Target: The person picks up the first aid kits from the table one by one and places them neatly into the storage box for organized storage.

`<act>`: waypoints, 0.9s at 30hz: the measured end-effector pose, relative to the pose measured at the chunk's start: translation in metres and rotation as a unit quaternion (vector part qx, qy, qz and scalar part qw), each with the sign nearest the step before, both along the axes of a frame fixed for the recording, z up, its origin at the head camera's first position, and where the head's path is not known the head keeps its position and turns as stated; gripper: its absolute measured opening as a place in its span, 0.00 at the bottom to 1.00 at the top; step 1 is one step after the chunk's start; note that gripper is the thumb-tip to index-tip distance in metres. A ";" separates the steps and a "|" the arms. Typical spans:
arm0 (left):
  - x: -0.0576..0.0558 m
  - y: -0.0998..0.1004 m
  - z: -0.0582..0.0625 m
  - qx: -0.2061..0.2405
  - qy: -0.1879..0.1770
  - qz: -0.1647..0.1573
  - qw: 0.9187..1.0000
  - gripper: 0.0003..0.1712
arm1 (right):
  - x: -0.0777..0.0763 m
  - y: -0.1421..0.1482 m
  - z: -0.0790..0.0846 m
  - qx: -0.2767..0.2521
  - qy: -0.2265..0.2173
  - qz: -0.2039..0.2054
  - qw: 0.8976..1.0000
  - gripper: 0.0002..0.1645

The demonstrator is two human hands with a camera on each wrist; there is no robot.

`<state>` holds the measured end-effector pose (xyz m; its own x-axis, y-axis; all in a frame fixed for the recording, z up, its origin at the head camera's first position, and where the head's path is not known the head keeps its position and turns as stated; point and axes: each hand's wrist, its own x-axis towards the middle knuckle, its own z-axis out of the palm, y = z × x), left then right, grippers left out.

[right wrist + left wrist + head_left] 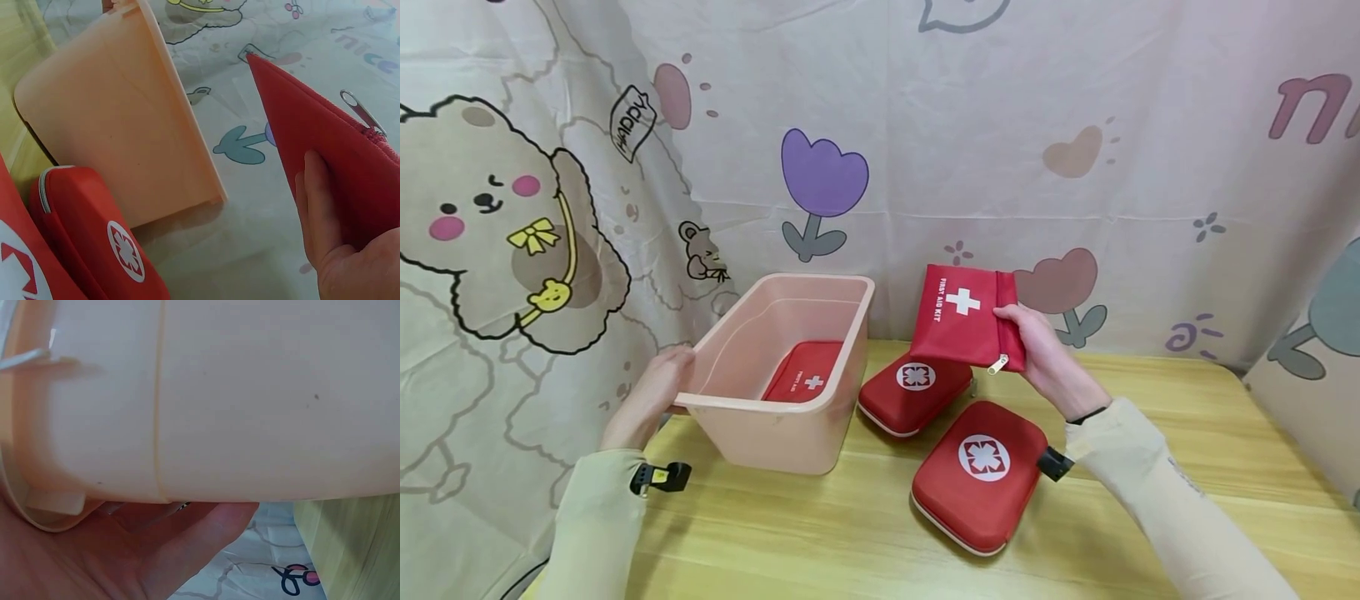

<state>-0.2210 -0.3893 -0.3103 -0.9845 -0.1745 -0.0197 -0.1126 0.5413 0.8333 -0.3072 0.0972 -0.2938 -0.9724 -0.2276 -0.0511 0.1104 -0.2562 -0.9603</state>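
Note:
My left hand (661, 385) grips the left rim of a pink plastic bin (767, 433). In the left wrist view its fingers (206, 534) lie along the bin's outer wall below the lip. A flat red pouch (805, 371) marked "FIRST AID" with a white cross rests inside the bin. Raised to the bin's right, a red zippered first aid pouch (951, 325) is pinched at its zipper end by my right hand (1041, 354). The right wrist view shows fingers (319, 206) flat against the pouch's underside. Its metal zipper pull (998, 364) hangs at the near corner.
Two red hard-shell first aid cases stand on the wooden table (760, 533): the back case (887, 396) beside the bin, partly hidden by the raised pouch, and the front case (977, 479) nearer me. A patterned cloth (887, 150) hangs behind the table.

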 end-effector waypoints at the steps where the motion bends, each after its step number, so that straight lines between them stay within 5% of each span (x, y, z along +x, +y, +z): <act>1: 0.000 0.000 0.000 0.000 -0.001 0.000 1.000 0.37 | 0.000 -0.002 0.000 -0.001 -0.001 0.000 1.000 0.31; 27: 0.000 -0.001 0.001 -0.005 -0.001 -0.009 1.000 0.36 | -0.003 -0.032 -0.001 -0.003 -0.015 0.009 1.000 0.30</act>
<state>-0.2214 -0.3907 -0.3093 -0.9874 -0.1569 -0.0195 -0.1039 0.5511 0.8279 -0.3098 0.0655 -0.2953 -0.9662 -0.2456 -0.0787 0.1440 -0.2603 -0.9547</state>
